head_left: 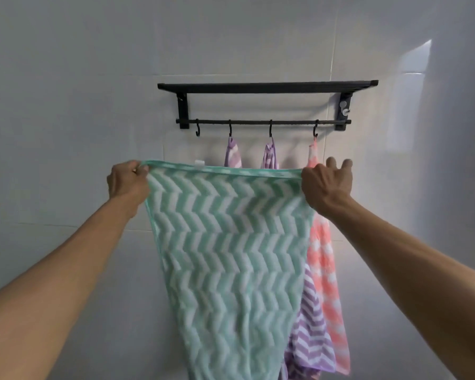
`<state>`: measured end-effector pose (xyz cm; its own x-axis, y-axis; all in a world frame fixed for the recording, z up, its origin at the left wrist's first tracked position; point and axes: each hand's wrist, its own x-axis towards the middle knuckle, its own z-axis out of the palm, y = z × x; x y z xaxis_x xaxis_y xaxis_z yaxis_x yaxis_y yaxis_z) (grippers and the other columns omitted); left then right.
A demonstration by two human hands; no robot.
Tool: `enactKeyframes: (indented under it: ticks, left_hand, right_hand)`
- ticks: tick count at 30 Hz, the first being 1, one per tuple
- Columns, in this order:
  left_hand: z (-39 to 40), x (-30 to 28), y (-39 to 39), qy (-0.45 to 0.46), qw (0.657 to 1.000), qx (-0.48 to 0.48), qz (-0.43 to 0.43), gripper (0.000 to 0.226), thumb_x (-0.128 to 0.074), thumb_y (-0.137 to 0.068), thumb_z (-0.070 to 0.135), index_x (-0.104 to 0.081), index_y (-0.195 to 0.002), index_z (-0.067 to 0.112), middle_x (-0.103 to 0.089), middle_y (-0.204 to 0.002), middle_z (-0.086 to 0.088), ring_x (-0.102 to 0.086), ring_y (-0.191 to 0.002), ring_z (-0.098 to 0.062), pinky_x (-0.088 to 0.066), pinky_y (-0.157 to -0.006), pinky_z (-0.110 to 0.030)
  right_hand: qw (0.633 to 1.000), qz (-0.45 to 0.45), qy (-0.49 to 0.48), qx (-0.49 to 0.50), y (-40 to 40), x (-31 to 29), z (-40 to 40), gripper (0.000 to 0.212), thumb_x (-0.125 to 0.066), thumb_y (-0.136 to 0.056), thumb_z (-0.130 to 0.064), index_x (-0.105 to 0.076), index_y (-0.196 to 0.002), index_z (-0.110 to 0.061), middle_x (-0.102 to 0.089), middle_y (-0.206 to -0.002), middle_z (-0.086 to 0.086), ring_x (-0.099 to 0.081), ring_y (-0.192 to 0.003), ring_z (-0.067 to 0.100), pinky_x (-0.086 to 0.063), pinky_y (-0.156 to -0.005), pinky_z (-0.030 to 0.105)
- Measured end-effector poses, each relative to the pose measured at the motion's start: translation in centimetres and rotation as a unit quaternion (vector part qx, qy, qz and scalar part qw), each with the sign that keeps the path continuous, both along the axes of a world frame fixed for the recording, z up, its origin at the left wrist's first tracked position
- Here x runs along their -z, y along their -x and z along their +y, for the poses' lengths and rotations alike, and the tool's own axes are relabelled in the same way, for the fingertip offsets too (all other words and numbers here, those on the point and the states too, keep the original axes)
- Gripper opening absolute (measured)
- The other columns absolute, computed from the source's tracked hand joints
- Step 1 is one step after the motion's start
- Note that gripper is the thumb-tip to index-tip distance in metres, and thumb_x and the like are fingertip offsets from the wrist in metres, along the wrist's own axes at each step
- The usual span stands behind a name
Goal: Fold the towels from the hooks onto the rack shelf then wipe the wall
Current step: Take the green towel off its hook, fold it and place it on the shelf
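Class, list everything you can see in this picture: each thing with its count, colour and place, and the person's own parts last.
Green towel: one, green and white zigzag, held spread in front of the wall.
Purple towels: two, purple and white, on the middle hooks.
Pink towel: one, pink and white, on the right hook.
Rack: one, black, on the wall.
Hooks: four, black, on the rail; left one bare.
Wall: grey tiles.
Left hand: grip on the towel's top left corner.
Right hand: grip on the top right corner.
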<state>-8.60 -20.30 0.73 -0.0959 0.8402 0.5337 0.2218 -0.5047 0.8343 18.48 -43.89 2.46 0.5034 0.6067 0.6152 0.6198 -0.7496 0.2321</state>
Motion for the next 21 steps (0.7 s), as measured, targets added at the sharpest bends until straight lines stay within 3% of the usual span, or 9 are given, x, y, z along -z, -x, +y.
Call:
enactKeyframes:
  ticks: [5, 7, 9, 11, 14, 16, 18, 19, 21]
  left_hand:
    - [-0.7, -4.0, 0.1, -0.095, 0.983, -0.098, -0.124, 0.023, -0.046, -0.101, 0.02, -0.066, -0.099, 0.009, -0.057, -0.091, -0.007, -0.049, -0.087, -0.018, -0.037, -0.073, -0.026]
    - [0.0, -3.5, 0.5, -0.097, 0.99, -0.065, -0.084, 0.021, -0.049, -0.1, 0.022, -0.067, -0.098, 0.011, -0.061, -0.092, -0.009, -0.057, -0.086, -0.024, -0.041, -0.073, -0.025]
    - [0.8, -1.9, 0.7, -0.05, 0.999, 0.001, -0.015, 0.019, -0.054, -0.099, 0.025, -0.07, -0.096, 0.016, -0.065, -0.091, -0.011, -0.068, -0.094, -0.034, -0.056, -0.082, -0.035]
    - [1.0, -1.0, 0.6, -0.039, 0.999, -0.012, 0.001, 0.021, -0.054, -0.099, 0.025, -0.071, -0.097, 0.014, -0.065, -0.09, -0.012, -0.067, -0.097, -0.036, -0.056, -0.082, -0.039]
    - [1.1, -1.9, 0.3, -0.042, 0.991, -0.095, -0.085, 0.027, -0.049, -0.1, 0.022, -0.069, -0.105, 0.004, -0.061, -0.093, -0.011, -0.056, -0.09, -0.024, -0.04, -0.074, -0.027]
    - [1.8, -1.6, 0.6, -0.022, 0.996, -0.051, -0.073, 0.025, -0.053, -0.096, 0.025, -0.07, -0.103, 0.008, -0.065, -0.095, -0.009, -0.059, -0.089, -0.022, -0.047, -0.078, -0.027]
    - [2.4, -0.8, 1.1, 0.04, 0.999, 0.02, -0.018, 0.02, -0.059, -0.093, 0.028, -0.074, -0.104, 0.019, -0.071, -0.103, -0.008, -0.068, -0.093, -0.025, -0.057, -0.088, -0.039]
    - [2.0, -0.6, 1.4, 0.052, 0.998, 0.022, 0.001, 0.02, -0.06, -0.094, 0.026, -0.074, -0.107, 0.02, -0.071, -0.105, -0.008, -0.068, -0.094, -0.026, -0.058, -0.09, -0.042]
    - [2.0, -1.3, 1.5, 0.026, 0.998, -0.038, -0.036, 0.026, -0.056, -0.097, 0.024, -0.073, -0.115, 0.014, -0.07, -0.112, -0.013, -0.067, -0.102, -0.031, -0.057, -0.091, -0.042]
  right_hand:
    - [0.977, -0.125, -0.168, -0.044, 0.6, -4.1, 0.0, 0.028, -0.053, -0.087, -0.004, -0.064, -0.113, -0.01, -0.065, -0.117, 0.008, -0.044, -0.121, 0.031, -0.032, -0.098, 0.047]
    - [0.994, -0.068, -0.08, -0.044, 0.4, -3.6, 0.0, 0.028, -0.053, -0.089, -0.006, -0.062, -0.114, -0.013, -0.064, -0.121, 0.007, -0.044, -0.124, 0.03, -0.032, -0.097, 0.046]
    - [1.0, -0.016, 0.026, 0.0, 0.0, -2.2, 0.4, 0.026, -0.053, -0.089, -0.007, -0.064, -0.109, -0.02, -0.066, -0.119, 0.004, -0.048, -0.123, 0.027, -0.032, -0.095, 0.044]
    - [0.999, -0.04, -0.012, -0.006, 0.3, -2.2, 0.4, 0.024, -0.054, -0.088, -0.006, -0.065, -0.103, -0.021, -0.068, -0.113, 0.003, -0.047, -0.119, 0.027, -0.031, -0.089, 0.043]
    - [0.982, -0.096, -0.152, -0.059, 0.9, -3.0, 0.8, 0.028, -0.051, -0.089, -0.005, -0.063, -0.113, -0.013, -0.065, -0.117, 0.008, -0.043, -0.123, 0.03, -0.032, -0.09, 0.044]
    - [0.996, -0.03, -0.052, -0.07, 1.6, -2.3, 0.9, 0.029, -0.058, -0.089, -0.01, -0.06, -0.118, -0.013, -0.064, -0.114, 0.008, -0.045, -0.125, 0.03, -0.034, -0.096, 0.045]
    - [0.997, 0.045, 0.062, -0.021, 1.7, -0.8, 1.1, 0.016, -0.06, -0.091, -0.012, -0.062, -0.107, -0.015, -0.057, -0.089, 0.003, -0.053, -0.116, 0.03, -0.038, -0.098, 0.045]
    - [0.998, 0.04, 0.053, -0.014, 1.5, -0.4, 1.1, 0.014, -0.057, -0.092, -0.011, -0.063, -0.105, -0.014, -0.054, -0.084, 0.002, -0.054, -0.112, 0.029, -0.037, -0.095, 0.043]
    - [0.998, -0.045, -0.032, -0.03, 1.8, -1.2, 1.0, 0.019, -0.055, -0.091, -0.009, -0.065, -0.106, -0.015, -0.061, -0.098, 0.005, -0.049, -0.113, 0.029, -0.034, -0.088, 0.042]
